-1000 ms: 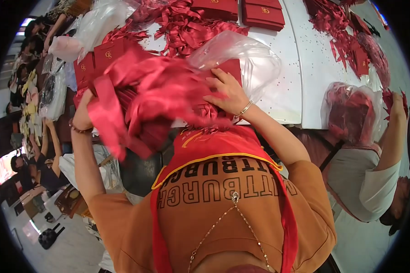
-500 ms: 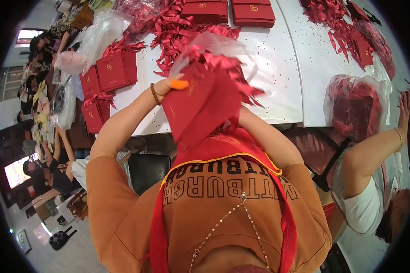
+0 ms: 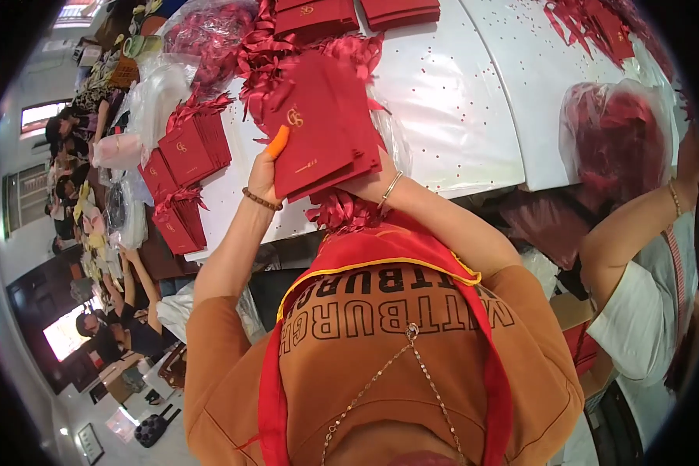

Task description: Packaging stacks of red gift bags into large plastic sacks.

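The stack of red bags (image 3: 322, 128) is at upper centre of the frame. The left hand (image 3: 264, 175) is closed on its lower-left edge. The right hand (image 3: 370, 183), mostly hidden, meets its lower right; I cannot tell its grip.

Red gift bags (image 3: 318, 116), fanned and tilted over the apron (image 3: 400, 247) half a second earlier, now form a closer stack clear of it. The right hand (image 3: 369, 183), then mostly hidden behind them, partly shows at their lower right.
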Demonstrator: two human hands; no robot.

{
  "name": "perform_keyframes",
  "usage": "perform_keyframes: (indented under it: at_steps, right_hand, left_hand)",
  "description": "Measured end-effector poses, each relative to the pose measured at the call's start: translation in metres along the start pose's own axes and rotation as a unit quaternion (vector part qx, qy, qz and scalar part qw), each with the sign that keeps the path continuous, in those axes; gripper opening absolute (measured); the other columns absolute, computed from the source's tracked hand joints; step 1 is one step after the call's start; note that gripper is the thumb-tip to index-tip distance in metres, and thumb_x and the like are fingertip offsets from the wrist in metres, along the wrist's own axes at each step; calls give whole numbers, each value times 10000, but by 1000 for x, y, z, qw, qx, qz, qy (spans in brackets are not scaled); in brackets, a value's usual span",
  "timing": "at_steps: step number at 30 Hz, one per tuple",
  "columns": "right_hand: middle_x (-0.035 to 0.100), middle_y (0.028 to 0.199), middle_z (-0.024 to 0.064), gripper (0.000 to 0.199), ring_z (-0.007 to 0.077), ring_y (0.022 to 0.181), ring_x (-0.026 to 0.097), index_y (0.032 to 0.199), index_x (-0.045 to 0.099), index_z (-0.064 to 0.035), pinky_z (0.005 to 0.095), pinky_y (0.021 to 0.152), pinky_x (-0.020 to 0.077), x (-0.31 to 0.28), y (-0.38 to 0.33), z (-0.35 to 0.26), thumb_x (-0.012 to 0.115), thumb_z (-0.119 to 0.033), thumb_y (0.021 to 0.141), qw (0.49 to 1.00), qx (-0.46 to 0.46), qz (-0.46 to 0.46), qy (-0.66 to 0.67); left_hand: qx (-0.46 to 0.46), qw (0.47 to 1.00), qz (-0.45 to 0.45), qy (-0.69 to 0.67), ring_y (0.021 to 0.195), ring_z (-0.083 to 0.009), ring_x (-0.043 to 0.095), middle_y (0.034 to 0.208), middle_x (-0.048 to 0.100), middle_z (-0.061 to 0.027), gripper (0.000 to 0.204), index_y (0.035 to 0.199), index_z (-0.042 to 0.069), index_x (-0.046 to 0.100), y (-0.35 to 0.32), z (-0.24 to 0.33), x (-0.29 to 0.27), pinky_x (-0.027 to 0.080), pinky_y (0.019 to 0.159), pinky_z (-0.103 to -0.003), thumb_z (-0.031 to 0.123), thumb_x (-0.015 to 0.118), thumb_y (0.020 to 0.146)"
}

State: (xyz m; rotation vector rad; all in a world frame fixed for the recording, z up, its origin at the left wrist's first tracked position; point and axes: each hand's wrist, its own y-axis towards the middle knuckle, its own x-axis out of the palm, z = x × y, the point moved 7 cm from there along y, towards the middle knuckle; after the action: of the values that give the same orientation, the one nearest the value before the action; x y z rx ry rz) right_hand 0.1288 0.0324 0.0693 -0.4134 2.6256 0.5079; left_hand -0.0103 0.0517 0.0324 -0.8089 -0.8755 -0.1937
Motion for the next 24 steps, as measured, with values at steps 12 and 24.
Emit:
perform_keyframes:
  at_steps: [12,24]
  right_hand:
    - [488,1167,187,572,298,1166,406,1079,547,63,406,1006,311,17,-6,11,673,-337,690,989,-27,6,-144]
    - [558,1143,97,356,288,1098,487,1136,546,-124,427,960,357,9,-8,11,521,-279,817,999,-9,-6,37]
  left_hand:
    - [144,988,4,49,956,-286,598,1112,578,-170,352,1132,-11,515,6,71,42,506,829,-428,258,503,905]
    - [1,999,42,13,938,-263,607,1064,592,-159,326,1113,-27,511,0,-10,-16,517,813,-399,220,519,900]
